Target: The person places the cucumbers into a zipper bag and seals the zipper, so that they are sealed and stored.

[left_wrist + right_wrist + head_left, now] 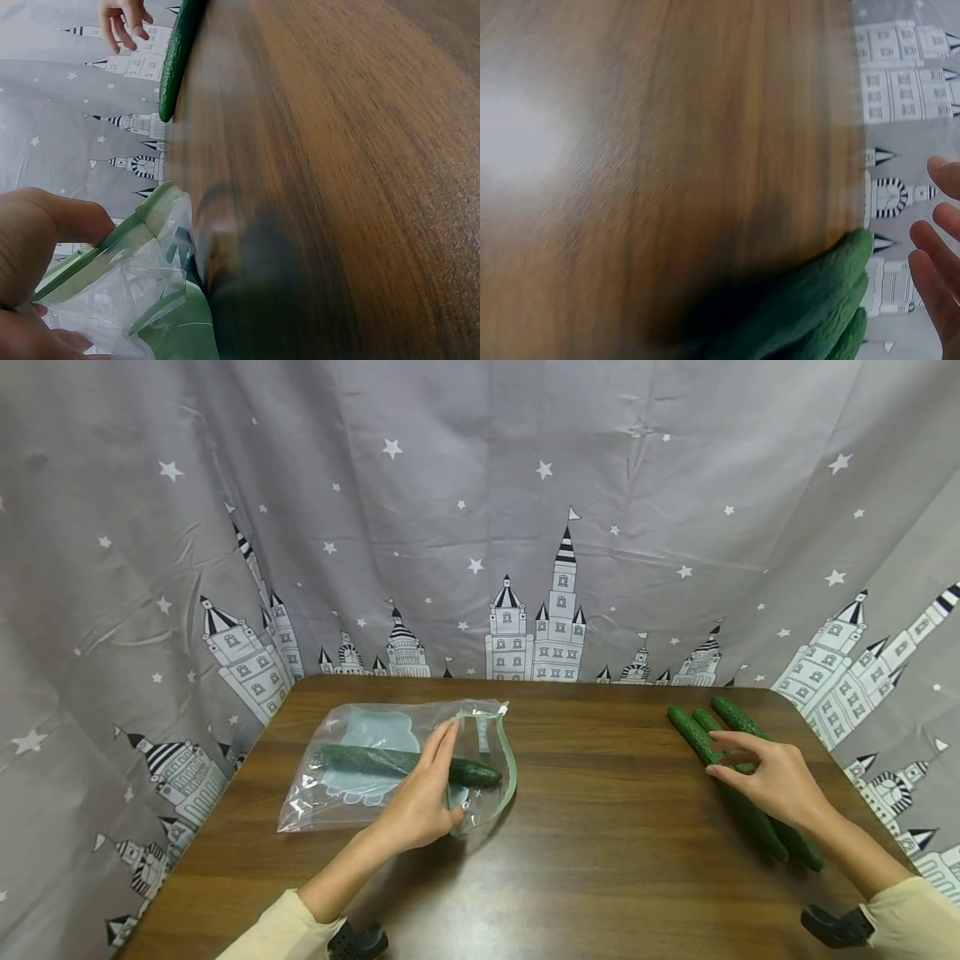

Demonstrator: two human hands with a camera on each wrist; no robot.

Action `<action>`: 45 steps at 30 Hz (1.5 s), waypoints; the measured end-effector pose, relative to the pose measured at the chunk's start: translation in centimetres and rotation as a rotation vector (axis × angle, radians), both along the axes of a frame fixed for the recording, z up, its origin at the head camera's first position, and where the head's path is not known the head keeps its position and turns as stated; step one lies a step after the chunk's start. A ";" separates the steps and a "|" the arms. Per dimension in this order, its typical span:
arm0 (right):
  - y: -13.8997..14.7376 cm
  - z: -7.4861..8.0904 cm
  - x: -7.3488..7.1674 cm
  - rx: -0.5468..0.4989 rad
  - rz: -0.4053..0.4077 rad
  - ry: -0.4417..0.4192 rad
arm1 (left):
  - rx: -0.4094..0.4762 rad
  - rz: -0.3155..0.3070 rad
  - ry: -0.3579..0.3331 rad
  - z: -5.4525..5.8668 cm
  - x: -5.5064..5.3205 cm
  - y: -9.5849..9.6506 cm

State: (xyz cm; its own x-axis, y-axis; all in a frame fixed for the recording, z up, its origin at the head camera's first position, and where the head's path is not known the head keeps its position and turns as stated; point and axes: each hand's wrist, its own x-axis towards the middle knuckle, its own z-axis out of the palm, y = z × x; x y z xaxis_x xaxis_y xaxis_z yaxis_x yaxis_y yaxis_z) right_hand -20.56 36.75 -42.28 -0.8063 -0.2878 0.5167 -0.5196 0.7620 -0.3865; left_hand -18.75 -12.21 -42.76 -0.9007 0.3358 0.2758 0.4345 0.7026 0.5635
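On the left of the table lies a clear plastic zip bag (305, 800) with a green-edged mouth facing right and a pale blue printed panel. A single cucumber (474, 772) is inside it. My left hand (422, 795) grips the bag by its mouth; in the left wrist view the fingers pinch the green edge (139, 225). At the right, three cucumbers (750, 817) lie side by side. My right hand (780, 778) hovers over them, thumb and fingers apart, with nothing held. In the right wrist view its fingertips (930, 251) are clear of the cucumbers.
The brown wooden table (592, 810) runs between the bag and the cucumbers. Behind it and along both sides hangs a grey curtain (480, 468) with stars and castles. A dark band (836, 927) sits at the right wrist.
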 end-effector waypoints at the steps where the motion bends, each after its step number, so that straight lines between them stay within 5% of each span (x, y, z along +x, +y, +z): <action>1: 0.3 0.0 0.2 0.006 -0.006 -0.001 | 0.001 0.000 -0.001 0.0 0.0 0.0; 14: 3.8 -1.4 2.0 0.022 -0.062 0.051 | 0.008 0.009 -0.021 -0.1 0.1 -0.1; 38: 5.6 -4.4 4.5 0.113 -0.155 -0.016 | 0.013 -0.003 0.019 -0.1 -0.1 -0.2; 45: 5.3 -5.9 4.6 0.205 -0.090 0.040 | 0.014 0.001 0.017 -0.1 -0.1 -0.3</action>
